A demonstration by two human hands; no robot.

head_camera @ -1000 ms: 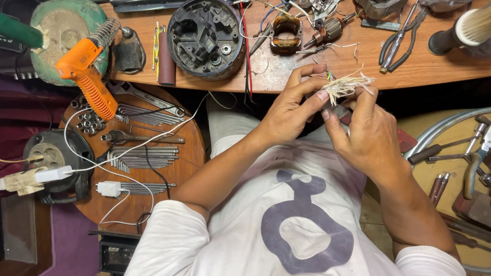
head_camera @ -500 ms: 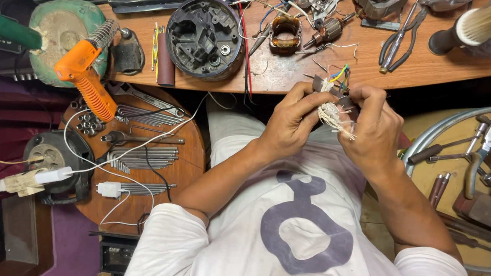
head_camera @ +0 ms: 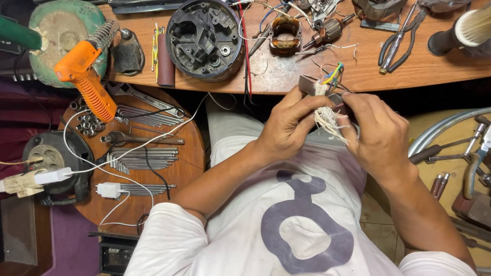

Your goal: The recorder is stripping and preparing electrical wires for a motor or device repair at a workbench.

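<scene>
Both hands (head_camera: pixel 332 131) grip a small dark part (head_camera: pixel 320 91) — coloured wires up, pale frayed strands below.

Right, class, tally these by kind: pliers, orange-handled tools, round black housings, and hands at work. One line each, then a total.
Pliers: 2, grey-handled pliers on the bench, teal-handled pliers on the tray
Orange-handled tool: 1
Round black housing: 1
Hands: 2, left hand and right hand, both gripping the wired part
Total: 6
</scene>
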